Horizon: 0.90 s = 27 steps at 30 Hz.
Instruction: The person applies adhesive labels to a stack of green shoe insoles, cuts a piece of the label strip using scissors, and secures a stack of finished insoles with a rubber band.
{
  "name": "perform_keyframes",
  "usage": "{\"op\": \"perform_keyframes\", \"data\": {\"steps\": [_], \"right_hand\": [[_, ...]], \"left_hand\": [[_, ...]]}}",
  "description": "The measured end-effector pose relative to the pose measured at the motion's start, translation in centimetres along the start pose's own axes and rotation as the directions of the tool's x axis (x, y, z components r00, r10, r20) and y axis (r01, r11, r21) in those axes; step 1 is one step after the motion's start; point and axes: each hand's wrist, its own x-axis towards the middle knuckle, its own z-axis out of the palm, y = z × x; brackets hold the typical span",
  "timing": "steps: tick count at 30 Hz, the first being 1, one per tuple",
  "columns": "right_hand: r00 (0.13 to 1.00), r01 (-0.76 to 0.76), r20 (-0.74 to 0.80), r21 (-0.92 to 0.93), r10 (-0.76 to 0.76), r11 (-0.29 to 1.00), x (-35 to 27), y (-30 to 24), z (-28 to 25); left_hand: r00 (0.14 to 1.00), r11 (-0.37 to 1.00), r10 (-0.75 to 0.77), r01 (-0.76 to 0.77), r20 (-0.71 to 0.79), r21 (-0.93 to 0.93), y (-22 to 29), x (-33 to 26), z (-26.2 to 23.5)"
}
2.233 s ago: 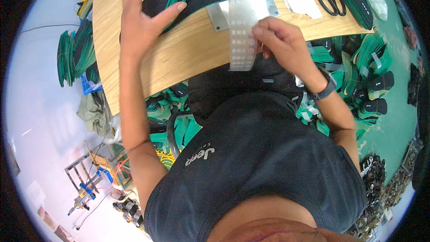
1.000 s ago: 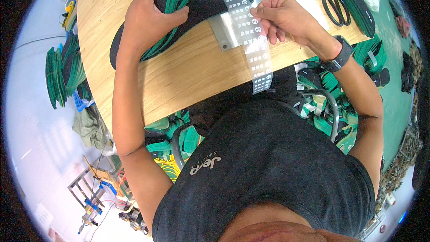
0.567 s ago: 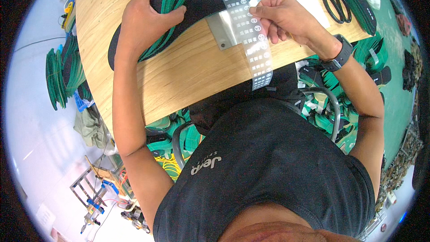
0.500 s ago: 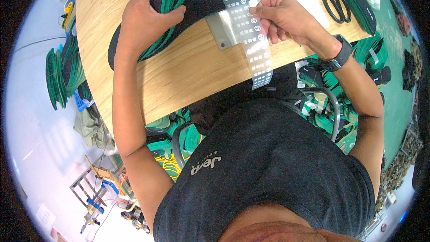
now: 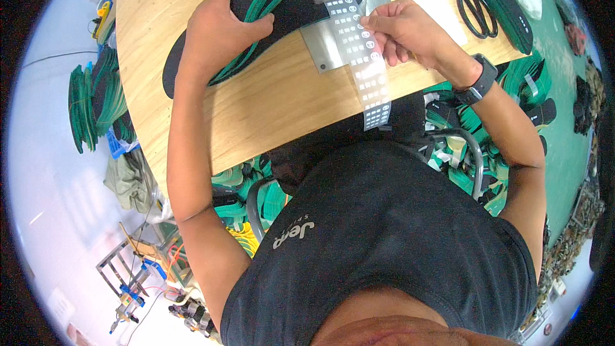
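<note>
Right hand [image 5: 400, 29] pinches clear label strip [image 5: 364, 57] over metal plate [image 5: 327, 48]. Left hand [image 5: 218, 29] presses down on black-green insole [image 5: 269, 0] on worktop [image 5: 269, 102]. Strip hangs off edge; could slip, stick crooked.

place: sewing workshop | signs: wooden worktable [image 5: 269, 109], scissors [image 5: 474, 6], green strap piles [image 5: 96, 99] on floor

Long clear label strip [image 5: 364, 57], small white marks, perhaps stickers, overhanging table edge
</note>
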Motion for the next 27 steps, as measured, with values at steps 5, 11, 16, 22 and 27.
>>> {"op": "perform_keyframes", "data": {"steps": [5,11,16,22,27], "right_hand": [[1.0,0.006,0.012,-0.009,-0.006,1.0,0.1,0.2,-0.1],[0.999,0.04,-0.015,-0.007,-0.04,0.999,-0.2,0.2,0.2],[0.997,0.07,-0.037,-0.005,-0.071,0.998,-0.2,0.2,0.4],[0.97,0.241,0.064,-0.103,-0.235,0.965,-1.2,0.8,-0.1],[0.89,0.44,0.057,-0.362,-0.452,0.822,-1.5,-0.7,-6.0]], "left_hand": [[0.99,0.994,0.104,-0.099,-0.092,0.051,-0.8,-0.3,0.5],[0.991,0.991,0.107,-0.1,-0.076,0.09,-0.2,-0.5,0.5],[0.981,0.967,0.178,-0.161,-0.072,0.196,-0.9,-0.6,0.6],[0.983,0.951,0.179,-0.164,-0.032,0.262,-1.1,-0.5,0.3],[0.987,0.973,0.151,-0.158,0.052,0.171,-1.9,-2.2,-1.1]]}}
